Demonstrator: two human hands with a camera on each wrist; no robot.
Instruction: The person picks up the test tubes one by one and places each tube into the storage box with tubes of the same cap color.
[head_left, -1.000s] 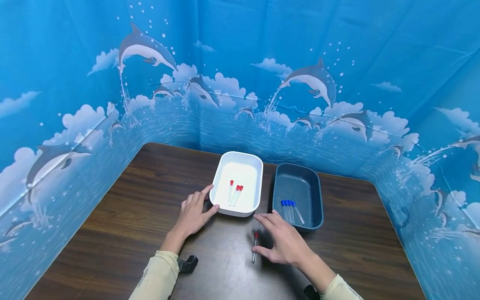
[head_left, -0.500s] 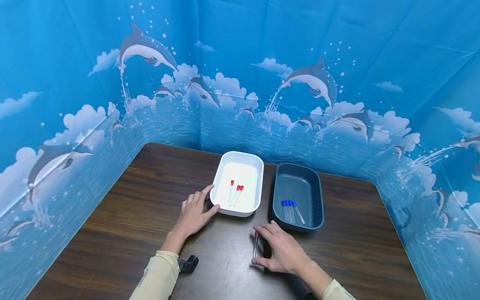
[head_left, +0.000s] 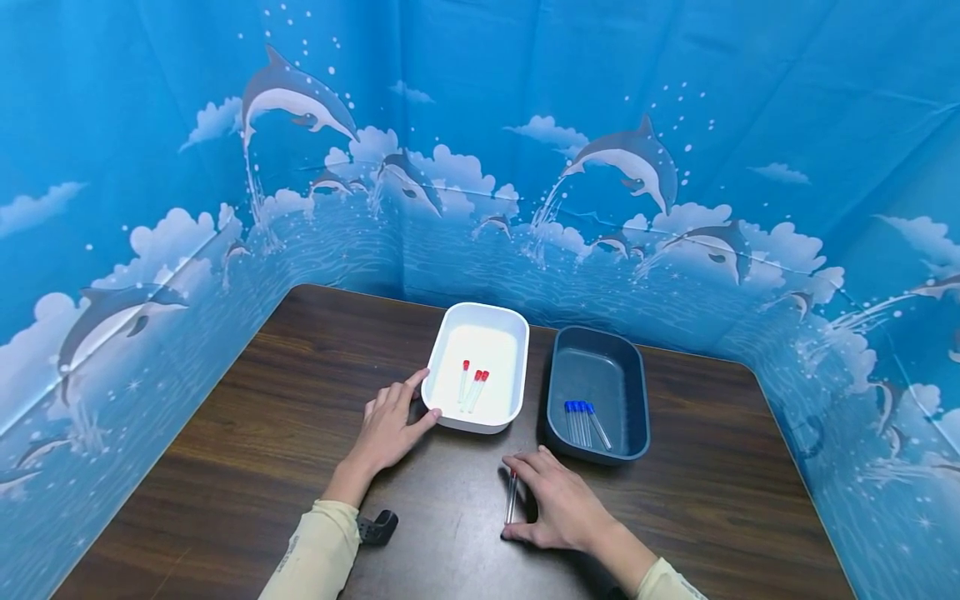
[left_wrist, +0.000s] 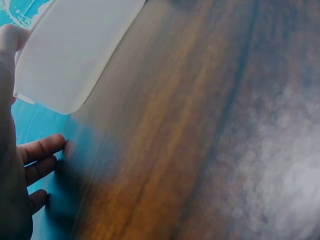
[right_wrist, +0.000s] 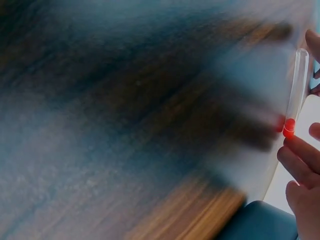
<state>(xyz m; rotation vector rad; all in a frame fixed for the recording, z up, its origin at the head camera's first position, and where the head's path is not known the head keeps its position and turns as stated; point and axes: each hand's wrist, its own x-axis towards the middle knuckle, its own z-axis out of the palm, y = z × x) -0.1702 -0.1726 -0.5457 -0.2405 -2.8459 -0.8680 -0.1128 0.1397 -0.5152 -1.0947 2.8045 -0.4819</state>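
Note:
A clear tube with a red cap [head_left: 511,498] lies on the dark wooden table [head_left: 300,400] in front of the two trays. My right hand [head_left: 529,500] is curled over it, with the thumb at its near end and the index finger at its capped end. In the right wrist view the tube [right_wrist: 298,85] sits between my fingertips [right_wrist: 299,159]. My left hand [head_left: 390,423] lies flat on the table, its thumb against the near left corner of the white tray [head_left: 437,377]. Three red-capped tubes [head_left: 472,387] lie in that tray.
A dark blue-grey tray [head_left: 600,456] stands right of the white one and holds blue-capped tubes [head_left: 583,421]. A small black object [head_left: 377,527] lies by my left forearm. Blue dolphin-print curtains wall in the table on three sides.
My right hand came down and drew in over the red-capped tube, its fingers now curling round it. The left hand and both trays stayed still.

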